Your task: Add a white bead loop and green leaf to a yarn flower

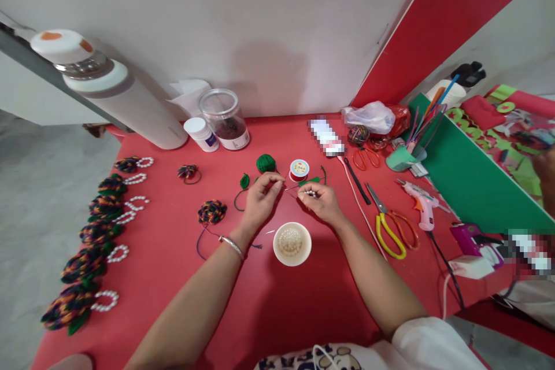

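Note:
My left hand [263, 195] is closed in a pinch at the thumb and forefinger, at one end of a thin thread [291, 188] that spans the gap between my hands. My right hand [321, 202] is also closed, with a few pearl beads [310, 193] showing at its fingertips. A spool of red thread [299, 170] stands just beyond my hands, beside a ball of green yarn [266, 163]. Below them sits a white bowl [307, 250] holding loose pearl beads [289, 241]. Green crocheted pieces [309, 181] lie partly behind my right hand.
Multicoloured crocheted pieces [100, 233] with pearl loops line the left side of the red table [173, 277]. To the right lie yellow-and-orange scissors [384, 225], a pink glue gun [425, 208] and a phone [326, 136] on a cable. A tall flask [139, 107] and clear jar [225, 121] stand behind.

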